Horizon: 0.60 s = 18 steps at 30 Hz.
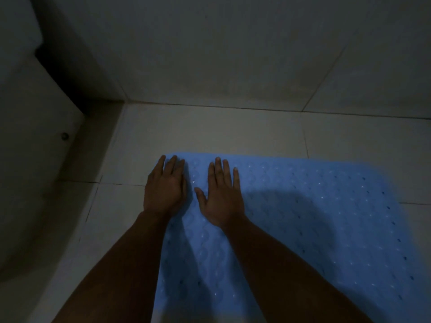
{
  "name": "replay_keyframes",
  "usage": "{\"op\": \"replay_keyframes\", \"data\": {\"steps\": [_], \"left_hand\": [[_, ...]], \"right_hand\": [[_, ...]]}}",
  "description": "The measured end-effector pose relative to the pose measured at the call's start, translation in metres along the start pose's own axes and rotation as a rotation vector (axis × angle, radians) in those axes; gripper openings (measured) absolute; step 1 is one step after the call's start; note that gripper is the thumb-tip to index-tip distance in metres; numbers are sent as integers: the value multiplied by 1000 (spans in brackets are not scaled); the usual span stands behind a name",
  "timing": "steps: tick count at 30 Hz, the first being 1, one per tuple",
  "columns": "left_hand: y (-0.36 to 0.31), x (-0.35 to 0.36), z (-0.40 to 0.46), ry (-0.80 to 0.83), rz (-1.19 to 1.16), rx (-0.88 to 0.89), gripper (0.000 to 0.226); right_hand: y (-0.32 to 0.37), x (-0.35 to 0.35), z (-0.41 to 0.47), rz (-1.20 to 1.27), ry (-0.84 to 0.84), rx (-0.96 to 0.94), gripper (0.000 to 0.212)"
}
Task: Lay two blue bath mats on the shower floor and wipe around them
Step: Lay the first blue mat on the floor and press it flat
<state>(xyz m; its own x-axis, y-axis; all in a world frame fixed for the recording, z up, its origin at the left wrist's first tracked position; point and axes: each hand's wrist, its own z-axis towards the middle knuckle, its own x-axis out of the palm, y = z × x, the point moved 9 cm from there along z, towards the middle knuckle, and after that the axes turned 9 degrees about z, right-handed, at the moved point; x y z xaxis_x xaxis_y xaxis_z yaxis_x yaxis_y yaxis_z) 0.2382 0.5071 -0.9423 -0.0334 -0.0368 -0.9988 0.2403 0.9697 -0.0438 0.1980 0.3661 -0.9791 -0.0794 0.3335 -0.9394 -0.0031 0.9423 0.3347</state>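
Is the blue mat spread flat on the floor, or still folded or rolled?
Spread flat: the blue mat lies open on the tiled floor, with the left hand and right hand pressing palm-down near its far left corner.

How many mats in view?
1. A blue mat lies flat on the tiled floor, under both open hands: left hand at its far-left corner, right hand beside it. No second mat shows; it may be out of frame.

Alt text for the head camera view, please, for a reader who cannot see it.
Two bare hands, left hand and right hand, press flat on the far left corner of a blue bath mat lying on a pale tiled floor, in dim light near a tiled wall.
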Motion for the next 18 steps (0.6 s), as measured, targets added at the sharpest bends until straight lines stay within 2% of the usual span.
{"op": "replay_keyframes", "data": {"steps": [5, 9, 11, 13, 18], "left_hand": [[4, -1, -3, 9, -10, -23, 60], [4, -18, -4, 19, 1, -36, 53], [4, -30, -4, 22, -1, -62, 51], [-4, -39, -4, 37, -2, -72, 53], [-73, -31, 1, 133, 11, 26, 56]], "right_hand": [[1, 2, 1, 12, 54, 4, 87], [1, 0, 8, 105, 266, 41, 88], [0, -20, 21, 260, 370, 101, 81], [-14, -54, 35, 430, 345, 179, 67], [-80, -108, 24, 404, 213, 252, 52]]}}
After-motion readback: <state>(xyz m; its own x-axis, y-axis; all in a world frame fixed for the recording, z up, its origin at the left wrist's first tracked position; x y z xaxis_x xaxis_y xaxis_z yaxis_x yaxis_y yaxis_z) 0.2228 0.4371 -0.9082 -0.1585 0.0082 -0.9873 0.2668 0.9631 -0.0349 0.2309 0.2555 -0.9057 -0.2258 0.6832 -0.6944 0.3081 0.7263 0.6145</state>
